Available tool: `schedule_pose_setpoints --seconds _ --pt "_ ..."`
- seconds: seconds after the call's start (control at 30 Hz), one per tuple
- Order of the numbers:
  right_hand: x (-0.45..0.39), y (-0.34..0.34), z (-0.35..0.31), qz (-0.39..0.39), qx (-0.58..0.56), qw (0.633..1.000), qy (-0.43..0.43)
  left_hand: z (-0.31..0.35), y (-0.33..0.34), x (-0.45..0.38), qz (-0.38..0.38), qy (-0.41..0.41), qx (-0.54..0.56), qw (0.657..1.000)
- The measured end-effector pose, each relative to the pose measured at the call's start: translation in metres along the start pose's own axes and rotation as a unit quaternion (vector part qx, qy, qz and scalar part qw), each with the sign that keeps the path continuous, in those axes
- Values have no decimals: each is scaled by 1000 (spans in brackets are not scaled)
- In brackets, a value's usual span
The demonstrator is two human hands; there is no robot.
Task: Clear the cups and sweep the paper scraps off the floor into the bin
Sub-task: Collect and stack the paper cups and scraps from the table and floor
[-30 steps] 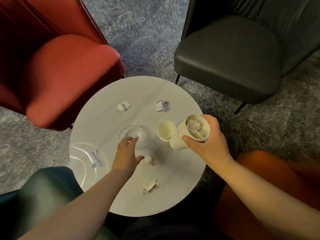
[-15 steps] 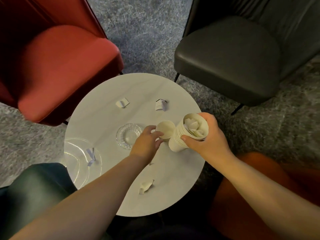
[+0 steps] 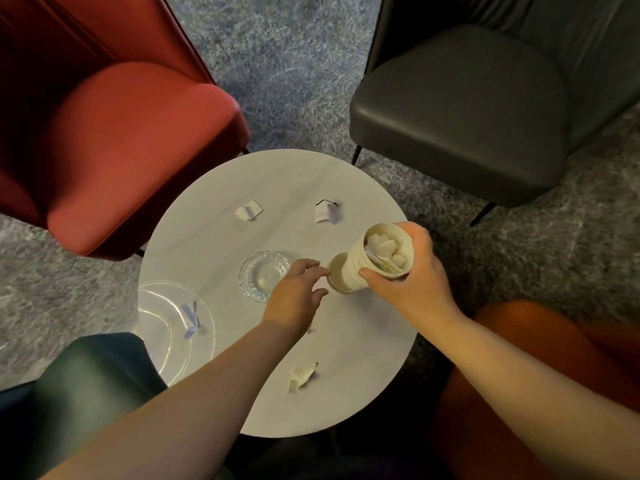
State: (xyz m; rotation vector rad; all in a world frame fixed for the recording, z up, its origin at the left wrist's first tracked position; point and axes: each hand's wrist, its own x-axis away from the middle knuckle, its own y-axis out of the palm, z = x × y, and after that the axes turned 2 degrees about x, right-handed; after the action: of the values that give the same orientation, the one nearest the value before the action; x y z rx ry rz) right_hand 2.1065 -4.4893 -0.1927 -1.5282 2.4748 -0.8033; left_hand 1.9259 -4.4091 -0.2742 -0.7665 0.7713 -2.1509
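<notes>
My right hand [image 3: 412, 285] grips a tilted stack of cream paper cups [image 3: 374, 261]; its top cup is filled with white paper scraps. The stack's lower end meets a single paper cup [image 3: 336, 271] standing on the round white table [image 3: 367, 375]. My left hand [image 3: 296, 299] reaches in from the left, its relaxed fingertips at that cup's side, holding nothing I can see. Loose scraps lie on the table at the back left [image 3: 248, 212], the back middle [image 3: 325, 213] and the front [image 3: 302, 375].
A glass ashtray [image 3: 265, 278] sits just left of my left hand. A clear glass plate [image 3: 162, 327] with a scrap in it overhangs the table's left edge. A red chair [image 3: 121, 150], a dark grey chair [image 3: 467, 109], an orange seat [image 3: 526, 348] and a dark seat [image 3: 86, 382] ring the table.
My left hand moved right from beside the ashtray to the single cup. My right hand brought the stack down and left against that cup.
</notes>
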Motion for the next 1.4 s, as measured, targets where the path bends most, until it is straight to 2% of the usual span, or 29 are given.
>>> schedule_pose_setpoints --seconds 0.07,0.13,0.37,0.5,0.6,0.73,0.83,0.97,1.07,1.2,1.4 --pt "-6 9 1 -5 8 1000 -8 -13 -4 10 40 -31 25 998" --pt "-12 17 3 -21 21 1000 -1 -30 -8 22 48 -65 21 997" --pt "-7 32 36 -106 70 991 44 -63 -3 44 -15 -145 2 989" --pt "-1 42 49 -104 64 990 65 -66 11 43 -30 -149 -4 988" --pt "1 44 50 -86 49 992 77 -62 18 39 40 -116 -18 992" --pt "3 41 47 -73 32 993 85 -48 13 13 134 6 -78 988" --pt "5 39 46 -58 16 994 94 -41 7 -20 97 65 -129 985" --pt "5 36 44 -41 14 994 103 -34 7 -52 -36 74 -191 978" --pt "3 33 43 -27 3 994 105 -33 13 -62 -87 77 -216 969" --pt "-2 27 42 13 -20 995 99 -38 16 -58 -87 56 -157 982" --pt "-7 10 27 73 -47 993 83 -33 14 -47 -22 26 -53 998"
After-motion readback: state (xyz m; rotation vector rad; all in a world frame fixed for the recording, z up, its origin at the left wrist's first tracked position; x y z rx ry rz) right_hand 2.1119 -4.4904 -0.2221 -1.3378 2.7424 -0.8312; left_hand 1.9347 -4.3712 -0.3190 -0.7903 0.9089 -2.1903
